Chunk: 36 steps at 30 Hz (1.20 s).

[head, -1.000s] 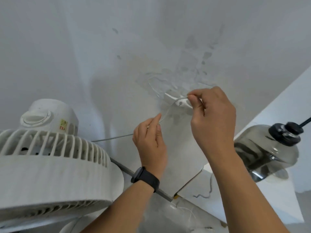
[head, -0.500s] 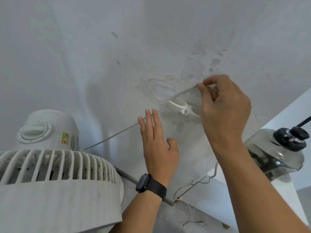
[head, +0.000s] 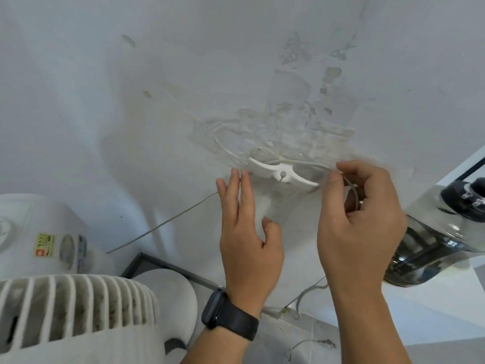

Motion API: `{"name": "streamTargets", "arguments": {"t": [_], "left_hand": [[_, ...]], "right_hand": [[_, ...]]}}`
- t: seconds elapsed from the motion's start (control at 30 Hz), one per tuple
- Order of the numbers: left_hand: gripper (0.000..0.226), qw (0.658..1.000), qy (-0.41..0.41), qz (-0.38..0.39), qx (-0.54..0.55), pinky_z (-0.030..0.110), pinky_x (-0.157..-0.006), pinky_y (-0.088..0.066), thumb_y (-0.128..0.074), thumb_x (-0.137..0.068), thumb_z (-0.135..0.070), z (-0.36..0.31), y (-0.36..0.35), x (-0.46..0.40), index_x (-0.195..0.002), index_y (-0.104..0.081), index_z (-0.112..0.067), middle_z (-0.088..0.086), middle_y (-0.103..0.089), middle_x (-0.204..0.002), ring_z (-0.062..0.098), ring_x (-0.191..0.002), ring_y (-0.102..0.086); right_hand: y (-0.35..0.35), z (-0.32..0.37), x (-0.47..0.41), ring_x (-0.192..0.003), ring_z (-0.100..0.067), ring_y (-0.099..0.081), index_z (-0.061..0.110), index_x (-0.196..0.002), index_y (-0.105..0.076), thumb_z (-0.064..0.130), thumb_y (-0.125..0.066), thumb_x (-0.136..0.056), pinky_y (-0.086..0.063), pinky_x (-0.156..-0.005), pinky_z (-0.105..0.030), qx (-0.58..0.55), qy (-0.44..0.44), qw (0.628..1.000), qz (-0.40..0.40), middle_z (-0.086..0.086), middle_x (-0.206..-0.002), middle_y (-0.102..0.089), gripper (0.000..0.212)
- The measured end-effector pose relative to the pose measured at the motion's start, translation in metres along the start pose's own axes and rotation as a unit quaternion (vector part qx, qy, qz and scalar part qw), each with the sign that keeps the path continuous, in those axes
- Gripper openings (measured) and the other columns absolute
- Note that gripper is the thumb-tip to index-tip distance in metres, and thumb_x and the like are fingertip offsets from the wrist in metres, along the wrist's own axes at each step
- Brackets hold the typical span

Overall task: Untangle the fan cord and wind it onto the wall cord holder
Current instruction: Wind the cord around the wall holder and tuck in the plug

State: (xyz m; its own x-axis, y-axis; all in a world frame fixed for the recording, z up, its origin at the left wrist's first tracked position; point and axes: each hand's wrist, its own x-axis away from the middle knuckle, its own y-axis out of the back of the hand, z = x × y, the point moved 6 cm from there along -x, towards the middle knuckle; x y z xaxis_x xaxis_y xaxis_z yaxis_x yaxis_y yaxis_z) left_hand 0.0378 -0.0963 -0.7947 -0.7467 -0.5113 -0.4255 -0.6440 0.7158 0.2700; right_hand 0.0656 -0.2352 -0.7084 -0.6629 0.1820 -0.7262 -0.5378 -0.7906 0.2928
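The right hand [head: 359,222] has its thumb and curled fingers pinched on a thin pale grey fan cord [head: 168,222], which loops between the fingertips [head: 334,179] and down across the palm side. From that pinch the cord runs left over the top of a white plastic wall cord holder [head: 283,173], a flat piece with two outswept arms and a round screw hole in its middle, fixed to the wall just left of the right hand. The left hand [head: 249,232] is open, fingers straight and held together, thumb apart, its fingertips at the left arm of the holder; it grips nothing, though whether the fingers press the cord against the wall cannot be told. Left of this hand the cord slants down along the wall toward a white plastic fan [head: 65,311] with a ribbed grille and a motor housing bearing a yellow and red sticker, in the lower left corner. A black smartwatch [head: 228,316] sits on the left wrist. The white painted wall [head: 183,88] behind the holder is blistered and flaked. At the right edge lies a clear plastic jug with a black cap [head: 441,237], tilted on a white surface. More loose cord trails along the floor edge below the right forearm.
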Motion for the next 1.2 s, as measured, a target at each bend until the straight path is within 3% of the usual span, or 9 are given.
{"name": "streamTargets", "arguments": {"t": [0.07, 0.17, 0.33, 0.43, 0.53, 0.63, 0.93, 1.07, 1.2], "left_hand": [[0.076, 0.999, -0.003, -0.029, 0.043, 0.007, -0.118, -0.016, -0.049, -0.088, -0.003, -0.002, 0.005, -0.001, -0.158, -0.032, -0.025, -0.015, -0.024, -0.168, 0.004, -0.157, -0.011], [0.062, 0.991, -0.009, -0.080, 0.108, 0.028, -0.121, -0.032, -0.051, -0.083, 0.004, 0.000, 0.012, 0.001, -0.142, -0.046, -0.014, -0.003, -0.041, -0.158, 0.014, -0.152, -0.034], [0.052, 0.985, -0.055, -0.124, 0.106, 0.051, -0.113, -0.044, -0.050, -0.081, 0.009, 0.001, 0.013, 0.006, -0.131, -0.054, -0.005, 0.006, -0.054, -0.143, 0.026, -0.142, -0.047], [0.048, 0.980, -0.093, -0.150, 0.089, 0.045, -0.105, -0.050, -0.051, -0.080, 0.012, -0.008, 0.012, 0.009, -0.125, -0.058, -0.005, 0.007, -0.059, -0.132, 0.025, -0.131, -0.055], [0.038, 0.976, -0.105, -0.169, 0.088, 0.030, -0.086, -0.053, -0.049, -0.084, 0.002, -0.013, 0.015, 0.009, -0.118, -0.061, -0.008, 0.002, -0.062, -0.116, 0.023, -0.109, -0.063], [0.030, 0.981, -0.052, -0.146, 0.121, 0.020, -0.081, -0.051, -0.048, -0.089, -0.002, -0.008, 0.012, 0.006, -0.115, -0.062, -0.012, -0.004, -0.065, -0.110, 0.019, -0.096, -0.068], [0.015, 0.973, 0.112, 0.012, 0.202, 0.040, -0.075, -0.061, -0.053, -0.105, -0.026, 0.010, -0.011, 0.005, -0.114, -0.065, -0.028, -0.005, -0.074, -0.087, 0.015, -0.081, -0.073], [0.014, 0.981, 0.095, 0.010, 0.169, 0.041, -0.062, -0.053, -0.053, -0.105, -0.034, 0.009, -0.006, 0.003, -0.107, -0.067, -0.031, -0.001, -0.065, -0.071, 0.017, -0.065, -0.061], [0.023, 0.987, 0.076, -0.065, 0.128, 0.038, -0.053, -0.040, -0.064, -0.101, -0.026, 0.011, 0.008, -0.001, -0.081, -0.070, -0.018, -0.001, -0.051, -0.059, 0.015, -0.056, -0.044]], "right_hand": [[0.001, -0.006, 0.007, -0.068, -0.016, -0.055, 0.013, -0.103, -0.068, 0.009, -0.063, -0.098, -0.044, -0.064, -0.024, -0.012, -0.008, 1.000, -0.014, 0.003, -0.087, -0.063, 0.008], [-0.004, -0.014, 0.015, -0.073, -0.013, -0.056, 0.012, -0.099, -0.071, 0.005, -0.065, -0.096, -0.044, -0.068, -0.018, -0.016, -0.025, 0.999, -0.022, 0.001, -0.088, -0.064, 0.010], [-0.009, -0.027, 0.028, -0.079, -0.011, -0.061, 0.019, -0.100, -0.077, 0.008, -0.069, -0.094, -0.048, -0.072, -0.017, -0.054, -0.094, 0.994, 0.007, 0.005, -0.096, -0.064, 0.014], [-0.005, -0.031, 0.031, -0.082, -0.014, -0.066, 0.026, -0.100, -0.078, 0.016, -0.072, -0.095, -0.057, -0.068, -0.028, -0.096, -0.154, 0.983, 0.024, 0.011, -0.095, -0.068, 0.013], [-0.010, -0.040, 0.040, -0.074, -0.022, -0.070, 0.032, -0.095, -0.080, 0.021, -0.075, -0.093, -0.054, -0.057, -0.018, -0.194, -0.296, 0.935, 0.036, 0.000, -0.090, -0.074, 0.013], [-0.020, -0.042, 0.049, -0.073, -0.023, -0.071, 0.030, -0.093, -0.081, 0.016, -0.077, -0.091, -0.054, -0.060, -0.017, -0.231, -0.351, 0.906, 0.059, -0.004, -0.086, -0.076, 0.015], [-0.047, -0.024, 0.046, -0.097, -0.009, -0.076, 0.029, -0.105, -0.081, 0.005, -0.068, -0.095, -0.060, -0.085, -0.027, -0.254, -0.326, 0.880, 0.235, 0.008, -0.103, -0.079, 0.029], [-0.043, -0.021, 0.038, -0.097, -0.004, -0.074, 0.025, -0.110, -0.079, -0.012, -0.054, -0.093, -0.059, -0.089, -0.020, -0.256, -0.316, 0.868, 0.285, 0.012, -0.102, -0.080, 0.047], [-0.035, -0.009, 0.029, -0.092, 0.002, -0.071, 0.031, -0.101, -0.080, -0.013, -0.047, -0.089, -0.056, -0.088, -0.021, -0.174, -0.241, 0.908, 0.295, 0.018, -0.094, -0.079, 0.056]]}}
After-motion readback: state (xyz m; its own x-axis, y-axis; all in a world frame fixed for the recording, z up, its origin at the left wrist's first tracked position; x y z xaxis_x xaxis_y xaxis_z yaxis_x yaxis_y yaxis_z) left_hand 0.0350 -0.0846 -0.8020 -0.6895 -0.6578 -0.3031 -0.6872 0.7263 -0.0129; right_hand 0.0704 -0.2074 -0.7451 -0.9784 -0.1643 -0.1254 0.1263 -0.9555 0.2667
